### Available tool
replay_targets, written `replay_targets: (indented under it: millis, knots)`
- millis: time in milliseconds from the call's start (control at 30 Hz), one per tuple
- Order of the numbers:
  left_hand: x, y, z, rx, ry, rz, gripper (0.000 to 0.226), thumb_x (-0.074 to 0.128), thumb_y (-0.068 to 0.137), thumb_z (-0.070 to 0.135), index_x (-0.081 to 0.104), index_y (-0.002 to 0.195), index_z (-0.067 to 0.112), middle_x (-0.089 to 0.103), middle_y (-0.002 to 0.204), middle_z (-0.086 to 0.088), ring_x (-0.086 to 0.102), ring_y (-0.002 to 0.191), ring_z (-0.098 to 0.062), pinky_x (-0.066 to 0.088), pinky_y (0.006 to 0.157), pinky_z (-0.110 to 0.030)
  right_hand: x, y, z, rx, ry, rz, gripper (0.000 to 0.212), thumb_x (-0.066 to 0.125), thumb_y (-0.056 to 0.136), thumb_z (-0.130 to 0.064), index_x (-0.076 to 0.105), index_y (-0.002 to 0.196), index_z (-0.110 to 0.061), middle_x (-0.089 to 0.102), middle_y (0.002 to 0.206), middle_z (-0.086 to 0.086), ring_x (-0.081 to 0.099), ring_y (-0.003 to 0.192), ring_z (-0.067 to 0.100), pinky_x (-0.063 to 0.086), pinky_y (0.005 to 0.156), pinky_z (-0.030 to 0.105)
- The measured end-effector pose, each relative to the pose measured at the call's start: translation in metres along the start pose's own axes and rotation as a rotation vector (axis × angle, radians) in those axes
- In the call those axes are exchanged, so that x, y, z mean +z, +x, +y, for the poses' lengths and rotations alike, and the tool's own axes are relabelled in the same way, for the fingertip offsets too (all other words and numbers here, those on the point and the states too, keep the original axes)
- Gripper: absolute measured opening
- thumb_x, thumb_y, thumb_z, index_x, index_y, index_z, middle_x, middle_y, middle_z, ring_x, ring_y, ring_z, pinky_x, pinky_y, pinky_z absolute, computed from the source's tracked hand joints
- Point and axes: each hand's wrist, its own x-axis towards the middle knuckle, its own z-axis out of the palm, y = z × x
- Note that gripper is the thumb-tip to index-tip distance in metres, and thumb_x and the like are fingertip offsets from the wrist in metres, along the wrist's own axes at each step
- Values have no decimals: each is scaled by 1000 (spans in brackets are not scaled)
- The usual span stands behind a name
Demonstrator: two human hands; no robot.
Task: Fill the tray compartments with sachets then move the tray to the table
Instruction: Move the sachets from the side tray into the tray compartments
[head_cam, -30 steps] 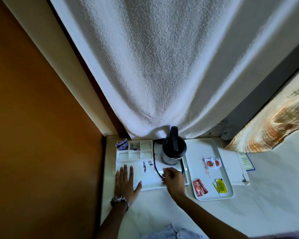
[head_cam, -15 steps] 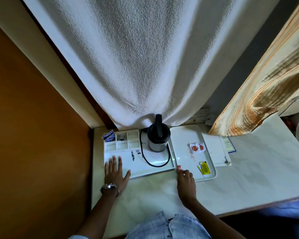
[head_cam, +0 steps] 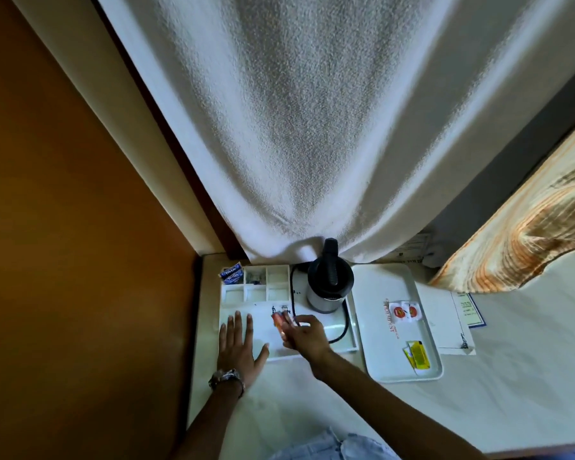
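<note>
A: What are the right hand fingers gripping?

B: They are pinching red sachets, hovering over the compartment tray, left of the kettle.

A: And the left hand?

B: It is lying flat, released, steadying the tray. Ideally he is carrying them to an empty compartment beside the kettle.

this looked like a hotel room: an electric kettle stood on a white compartment tray holding tea sachets, beside a printed card, under a hanging towel.
</note>
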Motion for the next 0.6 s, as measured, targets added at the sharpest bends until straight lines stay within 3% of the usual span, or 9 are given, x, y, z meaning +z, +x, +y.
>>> replay_targets:
  millis: [67,133,233,300,333,400,467,533,600]
  knots:
    - [-1,1,2,1,-29,17,82,34,94,57,-9,153,18,-14,163,-13,-11,152,-30,-9,125,-46,30,15,-20,71,35,14,8,72,87,-10,65,86,-7,66,74,10,62,56,17,60,66,26]
    - [-2,1,1,6,-44,16,83,36,94,57,-7,153,18,-14,163,-12,-11,152,-30,-13,123,-44,53,30,-33,94,73,-1,17,67,89,-3,64,73,-6,66,75,11,65,63,20,62,74,31]
    - [-4,1,0,14,-63,19,83,38,93,57,-4,153,19,-13,162,-11,-9,152,-30,-25,115,-36,72,44,-47,130,89,-45,9,60,94,-5,57,85,-7,61,99,14,62,86,24,57,95,38]
    - [-7,2,-4,7,-51,10,83,36,91,58,-3,153,19,-10,163,-12,-8,152,-31,-29,111,-34,81,55,-50,157,158,-22,10,61,94,-8,55,86,-7,60,104,16,62,89,25,57,92,38]
    - [-8,3,-5,7,-43,4,83,33,90,59,-1,154,19,-8,163,-12,-7,152,-32,-29,111,-34,85,58,-53,171,185,-1,11,64,93,-13,56,89,-6,63,103,17,63,88,25,57,83,36]
    - [-9,3,-10,9,-54,6,85,28,84,61,5,154,18,-1,163,-13,-2,152,-33,-26,112,-34,87,58,-51,136,8,77,29,69,89,-32,61,82,-5,67,87,17,66,77,24,50,66,28]
    - [-11,5,-12,8,-63,21,86,27,81,61,12,153,16,6,163,-14,3,151,-35,-24,113,-34,76,51,-40,34,-345,133,44,64,90,-42,57,67,-6,65,72,14,69,69,25,53,63,28]
    - [-12,9,-14,8,-64,47,87,25,81,61,13,153,15,7,162,-15,4,151,-35,-23,113,-34,46,44,-16,-78,-628,178,37,57,92,-35,55,68,-8,69,80,15,69,76,28,57,71,32]
    - [-9,12,-16,7,-46,59,87,21,81,62,6,153,16,0,163,-15,-2,152,-34,-24,114,-35,4,37,4,-175,-756,266,28,53,92,-27,49,68,-14,70,85,15,65,76,29,52,70,34]
